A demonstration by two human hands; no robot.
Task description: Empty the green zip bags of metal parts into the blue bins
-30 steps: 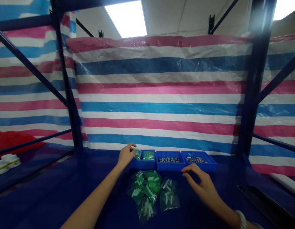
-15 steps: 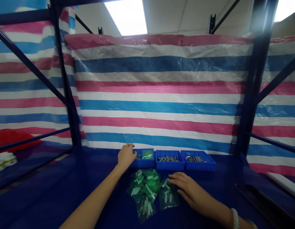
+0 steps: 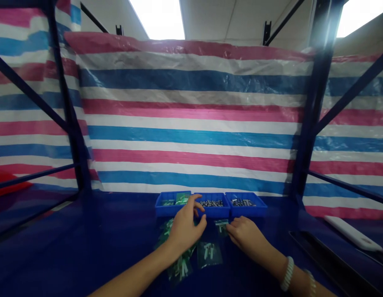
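Left hand [image 3: 185,225] — fingers [image 3: 194,199] loosely curled and spread, thumb well apart from them; nothing visible in their grasp. It hangs over the heap of bags, in front of the middle blue tray [image 3: 213,212]; I cannot tell whether it touches the bags below.

Right hand [image 3: 247,236] — fingers bunched and closed, pinching the right end of a small bag [image 3: 221,225]. Two pale bands circle the wrist.

Small bag: clear plastic, greenish, with pale pieces inside; located just in front of the trays, its right end hidden by the fingertips.

Second bag [image 3: 209,255]: clear, flat on the dark blue worktop [image 3: 123,239], nearer the wearer, a few short white strips grouped within.

Heap of bags [image 3: 180,267]: green and clear, white strips showing, largely covered by the left hand and forearm.

Trays: three, blue, in a row along the back. Left tray [image 3: 169,211], divided, green-tinted packets inside; middle tray, many small metallic pieces; right tray [image 3: 249,211], metallic pieces too, longer in shape.

At right: a long white object [image 3: 352,234] beside a flat black one [image 3: 329,258].
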